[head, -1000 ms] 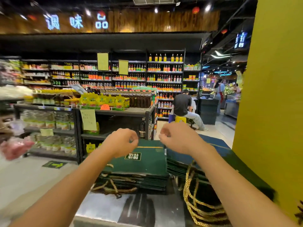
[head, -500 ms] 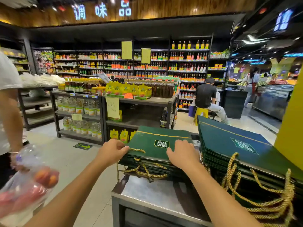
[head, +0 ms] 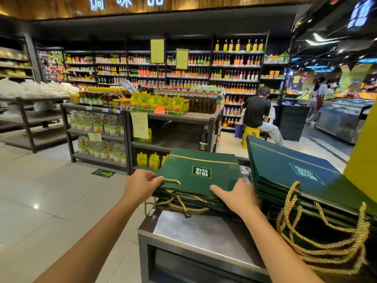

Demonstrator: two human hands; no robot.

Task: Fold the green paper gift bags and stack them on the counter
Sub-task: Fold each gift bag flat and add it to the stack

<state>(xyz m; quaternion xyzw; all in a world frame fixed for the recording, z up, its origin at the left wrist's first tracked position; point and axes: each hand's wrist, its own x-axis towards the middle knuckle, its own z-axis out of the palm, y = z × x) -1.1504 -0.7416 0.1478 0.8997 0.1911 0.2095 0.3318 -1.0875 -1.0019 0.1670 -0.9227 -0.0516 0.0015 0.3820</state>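
Observation:
A stack of folded dark green paper gift bags [head: 195,178] with gold rope handles lies on the steel counter [head: 195,231]. My left hand [head: 140,186] grips the stack's near left corner, fingers curled round its edge. My right hand [head: 236,197] lies on the stack's near right corner, thumb on top of the uppermost bag and fingers down its right side. A second, taller stack of green gift bags [head: 293,176] sits just to the right, its gold handles [head: 326,242] hanging over the counter's front.
A yellow pillar [head: 365,160] stands at the far right behind the taller stack. A shelf unit with bottles and yellow pouches [head: 142,123] is across the aisle. A person in black [head: 257,111] sits on a yellow stool beyond the counter. Tiled floor lies to the left.
My hands came down from above the smaller stack onto its near corners and now hold it. The view swung right and nearer; the person with a plastic bag at left is out of view.

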